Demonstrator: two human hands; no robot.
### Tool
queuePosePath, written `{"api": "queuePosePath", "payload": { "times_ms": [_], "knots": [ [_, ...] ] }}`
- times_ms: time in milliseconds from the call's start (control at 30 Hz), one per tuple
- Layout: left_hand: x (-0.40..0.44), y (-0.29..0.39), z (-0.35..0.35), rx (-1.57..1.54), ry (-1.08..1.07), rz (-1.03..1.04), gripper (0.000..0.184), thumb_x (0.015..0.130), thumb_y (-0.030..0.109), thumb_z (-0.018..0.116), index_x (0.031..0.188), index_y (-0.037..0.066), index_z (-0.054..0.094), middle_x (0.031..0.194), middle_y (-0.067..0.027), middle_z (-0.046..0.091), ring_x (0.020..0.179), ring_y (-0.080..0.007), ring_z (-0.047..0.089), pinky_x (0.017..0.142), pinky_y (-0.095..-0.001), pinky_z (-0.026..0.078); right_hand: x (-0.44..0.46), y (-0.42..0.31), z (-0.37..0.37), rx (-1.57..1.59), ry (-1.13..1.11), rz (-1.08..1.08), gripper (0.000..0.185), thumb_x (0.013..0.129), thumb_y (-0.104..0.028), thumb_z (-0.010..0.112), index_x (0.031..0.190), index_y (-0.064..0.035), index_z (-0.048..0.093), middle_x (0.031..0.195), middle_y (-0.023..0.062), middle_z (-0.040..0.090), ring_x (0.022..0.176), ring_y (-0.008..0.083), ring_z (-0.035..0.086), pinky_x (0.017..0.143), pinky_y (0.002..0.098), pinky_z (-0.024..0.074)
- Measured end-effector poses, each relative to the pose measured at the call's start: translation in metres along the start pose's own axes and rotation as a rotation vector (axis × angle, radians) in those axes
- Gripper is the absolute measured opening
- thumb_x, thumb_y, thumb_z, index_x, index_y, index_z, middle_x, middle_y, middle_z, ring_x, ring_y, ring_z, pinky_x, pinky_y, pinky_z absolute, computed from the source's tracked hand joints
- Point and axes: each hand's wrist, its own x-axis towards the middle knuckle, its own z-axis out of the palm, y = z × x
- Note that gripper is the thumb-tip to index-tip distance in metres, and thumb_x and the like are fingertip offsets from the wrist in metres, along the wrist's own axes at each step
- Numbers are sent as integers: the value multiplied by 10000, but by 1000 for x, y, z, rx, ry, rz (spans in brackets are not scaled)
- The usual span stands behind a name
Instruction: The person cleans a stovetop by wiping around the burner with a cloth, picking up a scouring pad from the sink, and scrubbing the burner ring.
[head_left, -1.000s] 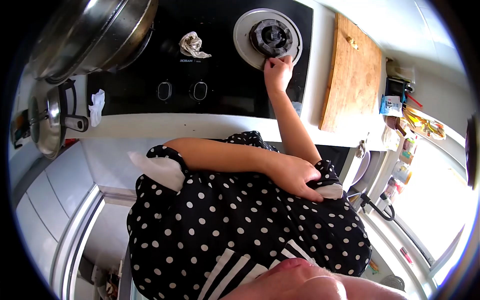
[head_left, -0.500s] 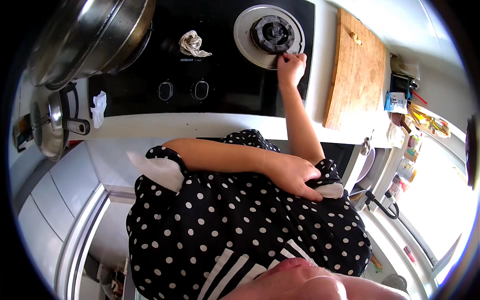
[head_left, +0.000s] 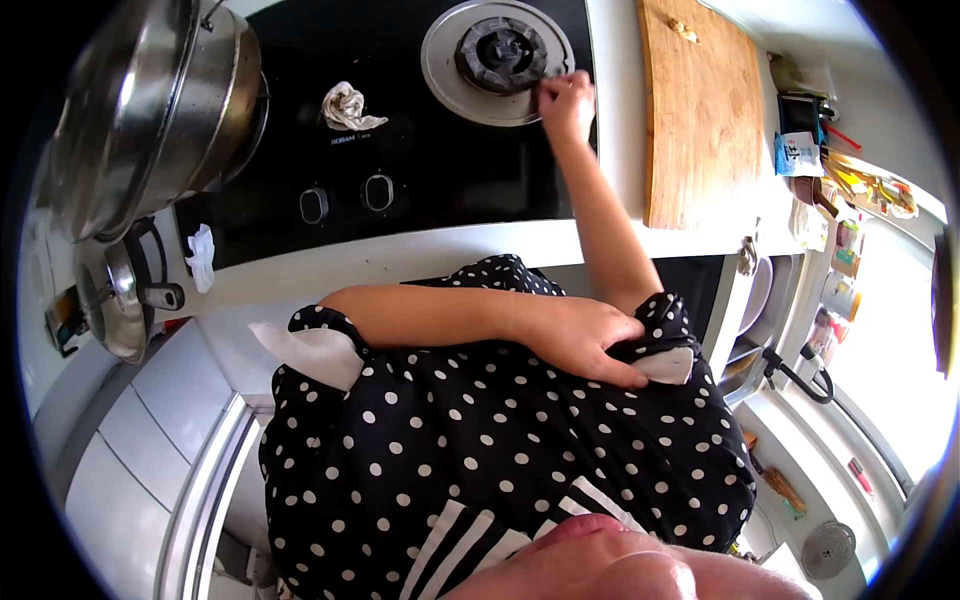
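Observation:
My right hand [head_left: 568,102] reaches to the near right side of the gas burner [head_left: 502,56] on the black glass stove. Its fingers are bent and pinched together over the round metal drip plate [head_left: 446,88]; whatever may be between them is hidden. My left arm crosses my body, and my left hand [head_left: 588,345] grips the rolled right sleeve [head_left: 665,366], which is black with white dots and a pale cuff. A crumpled, stained cloth [head_left: 347,108] lies on the glass, left of the burner.
Two stove knobs [head_left: 378,193] sit at the front. A stacked metal pot [head_left: 165,120] covers the left burner. Below it are a lidded pan [head_left: 125,300] and a white tissue [head_left: 201,258]. To the right lies a wooden cutting board [head_left: 700,125], with a sink [head_left: 770,300] nearer me.
The head view has turned and shifted a little, so the stove sits farther left. My right hand has moved slightly along the burner's right side. My left hand still grips the sleeve.

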Motion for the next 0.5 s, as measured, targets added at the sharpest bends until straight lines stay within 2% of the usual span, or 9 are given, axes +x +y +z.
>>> {"api": "queuePosePath", "payload": {
  "times_ms": [100, 200, 233, 333, 467, 500],
  "knots": [
    [9, 8, -1, 17, -51, -52, 539, 843, 481, 551, 938, -49, 550, 897, -219, 608, 829, -315, 590, 753, -359, 452, -23, -26, -10, 95, -5, 32, 60, 661, -73, 695, 715, -101, 700, 839, 70, 539, 795, 287, 526, 713, 374, 480],
    [9, 8, -3, 78, 10, -53, 523, 844, 465, 559, 922, -53, 551, 880, -215, 608, 821, -314, 589, 740, -352, 454, 8, -1, 2, 46, 62, 34, 48, 675, -80, 669, 716, -80, 695, 851, 77, 545, 813, 291, 516, 716, 372, 474],
    [10, 2, -1, 45, 74, 3, 506, 846, 448, 563, 909, -54, 549, 850, -211, 609, 799, -312, 589, 718, -346, 455, 16, -1, 1, 74, 47, 38, 50, 684, -80, 654, 715, -74, 692, 862, 88, 549, 823, 294, 513, 714, 375, 470],
    [12, 7, -3, 68, 76, 10, 496, 844, 443, 567, 901, -49, 547, 846, -210, 608, 791, -308, 588, 711, -348, 455, -5, -12, 0, 43, 43, 61, 29, 672, -73, 665, 694, -75, 684, 855, 83, 524, 819, 297, 513, 707, 382, 473],
    [17, 10, -6, 50, 20, -118, 499, 843, 451, 567, 905, -44, 548, 865, -204, 604, 792, -286, 586, 714, -345, 452, 0, -8, 2, 88, 73, 71, 23, 670, -79, 682, 692, -77, 688, 865, 80, 530, 819, 293, 517, 697, 379, 477],
    [18, 5, -6, 48, 71, -49, 501, 844, 450, 567, 928, -44, 546, 871, -196, 607, 797, -280, 584, 717, -341, 449, 12, -2, 3, 54, 83, 53, 39, 671, -69, 673, 705, -77, 691, 878, 80, 540, 820, 290, 517, 707, 370, 473]
  ]
}}
